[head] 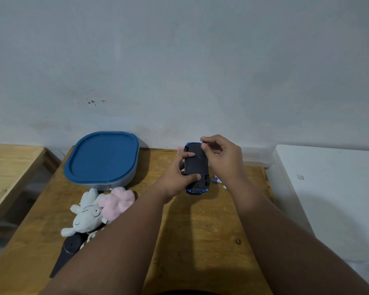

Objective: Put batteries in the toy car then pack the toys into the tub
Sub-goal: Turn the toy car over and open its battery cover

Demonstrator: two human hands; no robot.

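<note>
Car (195,165) upside down, dark underside up, raised just over the table (200,231); left hand (175,179) grips its near half, thumb across the underside and fingers curled round the side, while right hand (224,158), fingers curled, pinches the far edge with thumb and fingertip. Batteries (217,179) lie on the table just under the right wrist, beside the car. Tub (102,158), blue lid on, sits well left of the left hand; white plush (85,218), pink plush (117,201) and a dark toy (69,250) lie left of the left forearm.
</note>
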